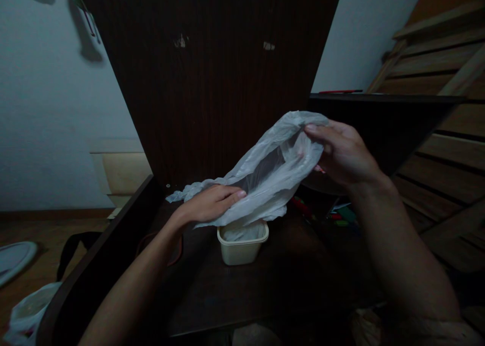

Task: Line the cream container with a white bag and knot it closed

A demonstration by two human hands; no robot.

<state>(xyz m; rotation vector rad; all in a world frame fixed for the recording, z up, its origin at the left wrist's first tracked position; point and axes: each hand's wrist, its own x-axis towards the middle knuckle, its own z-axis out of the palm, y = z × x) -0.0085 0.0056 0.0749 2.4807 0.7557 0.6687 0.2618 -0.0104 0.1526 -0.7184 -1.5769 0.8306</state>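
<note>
Dim room, pale wall [45, 113], dark wood panel [227, 83] rising behind a dark table [235, 295]. White bag [278, 187] stretched aslant, mouth open, over a cream tub [240, 252]; touching or apart, cannot tell. Right hand [346, 151]: grip clamped on bag's upper end, thumb over rim. Left hand [212, 203] lies on lower part; its grip, cannot tell. Crumpled plastic [244, 232] inside tub.

From my remote seat, I see a dark wooden panel [223, 88] bearing two pale scuffs before a white wall [41, 124]. At right, wooden slats [435, 151] stand near a dark shelf [382, 98] topped by a slim red object [340, 91]; at lower left, a whitish bag [32, 310] sits near a pale, round-edged object [17, 260].
</note>
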